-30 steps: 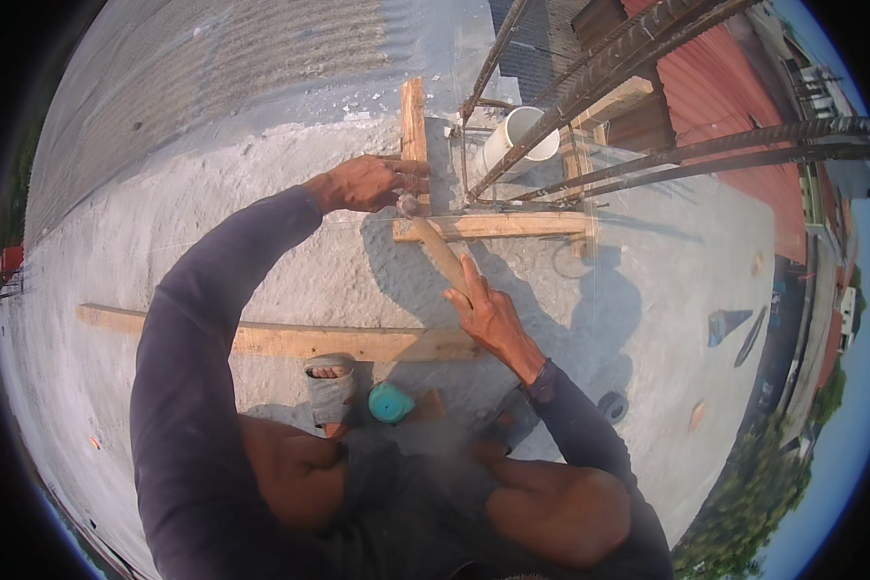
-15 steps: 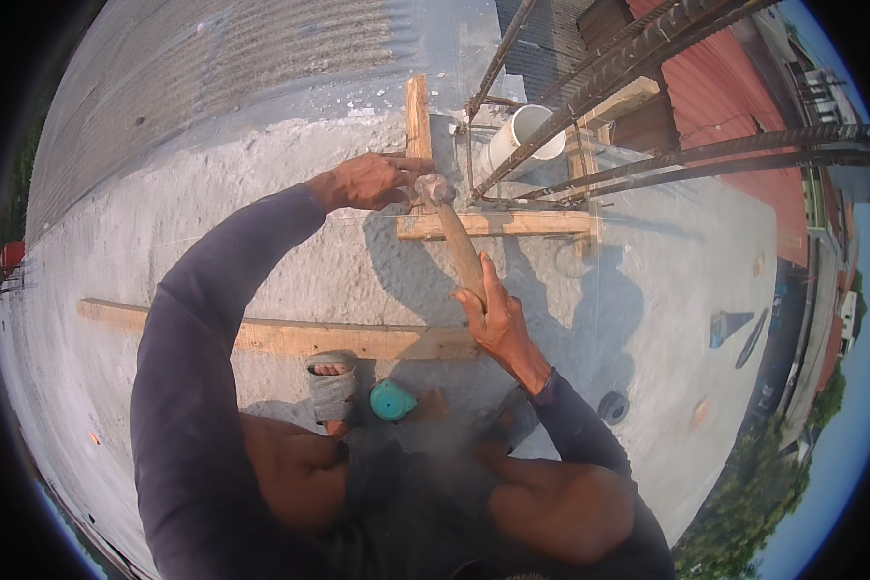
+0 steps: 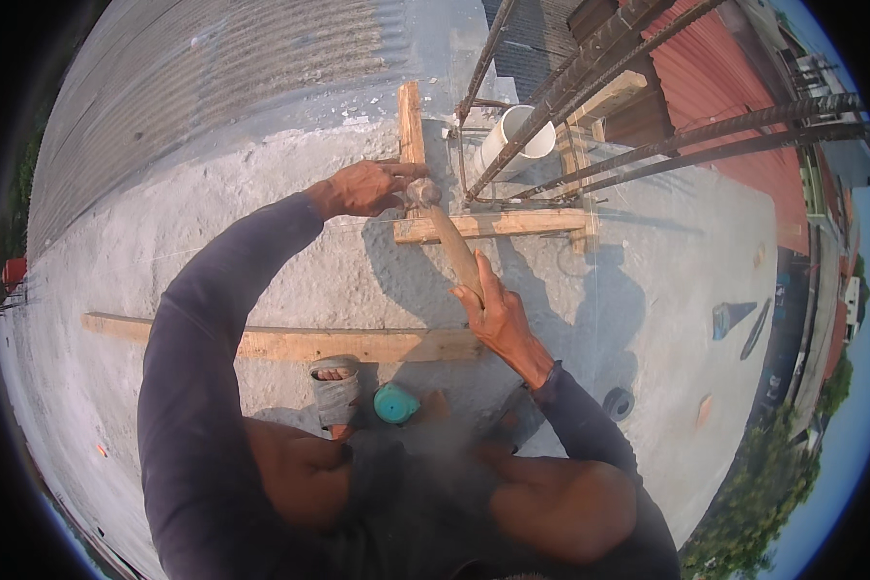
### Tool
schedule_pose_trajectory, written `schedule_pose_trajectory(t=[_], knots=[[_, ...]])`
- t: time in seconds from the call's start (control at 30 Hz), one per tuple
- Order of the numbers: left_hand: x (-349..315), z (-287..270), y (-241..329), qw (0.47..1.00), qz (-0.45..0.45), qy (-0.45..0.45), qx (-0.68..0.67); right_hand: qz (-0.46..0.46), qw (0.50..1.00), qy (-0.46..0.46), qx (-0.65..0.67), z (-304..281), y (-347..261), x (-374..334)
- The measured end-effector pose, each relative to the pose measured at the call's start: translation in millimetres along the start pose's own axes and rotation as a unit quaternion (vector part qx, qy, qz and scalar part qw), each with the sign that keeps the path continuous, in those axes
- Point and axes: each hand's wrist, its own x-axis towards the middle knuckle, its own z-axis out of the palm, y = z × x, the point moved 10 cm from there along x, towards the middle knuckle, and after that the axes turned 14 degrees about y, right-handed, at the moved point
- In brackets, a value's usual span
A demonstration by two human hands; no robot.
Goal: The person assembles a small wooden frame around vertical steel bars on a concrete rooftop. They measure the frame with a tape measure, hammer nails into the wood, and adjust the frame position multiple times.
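My right hand (image 3: 503,324) is wrapped round the wooden handle of a hammer (image 3: 451,246). The hammer's head lies over the corner where an upright wooden strip (image 3: 411,121) meets a crosswise wooden strip (image 3: 512,225). Close beside the hammer head, my left hand (image 3: 362,188) reaches in with its fingers bent together across the upright strip. Whatever those fingertips pinch is hidden by the hammer head and too small to make out.
Steel rebars (image 3: 590,82) slant across the upper right, around a white pipe (image 3: 517,135). A long plank (image 3: 358,344) lies nearer my feet, with a round teal object (image 3: 394,402) below it. A dark ring (image 3: 619,403) rests at right on the concrete (image 3: 203,242).
The view has shifted slightly. The hammer head sits a little lower and further left, still at the strips' corner. Both hands keep nearly the same pose.
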Motion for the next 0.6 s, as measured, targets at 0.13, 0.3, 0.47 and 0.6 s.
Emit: schedule_pose_trajectory(t=[0.13,0.3,0.47,0.6], knots=[[1.0,-4.0,4.1,1.0,-0.013,0.007,-0.001,0.111,0.979,-0.141,-0.093,14.9,23.5,-8.4],[6.4,-3.4,4.5,0.999,-0.042,-0.021,0.0,0.131,0.991,-0.021,-0.011,-28.9,13.7,-42.4],[11.5,-42.4,-15.2,0.975,-0.135,0.176,0.024,0.181,0.983,0.015,-0.023,-60.9,35.1,-106.2],[7.1,-61.7,-91.1,0.882,-0.366,0.296,0.014,0.241,0.969,0.019,-0.055,-74.5,39.5,-146.4]])
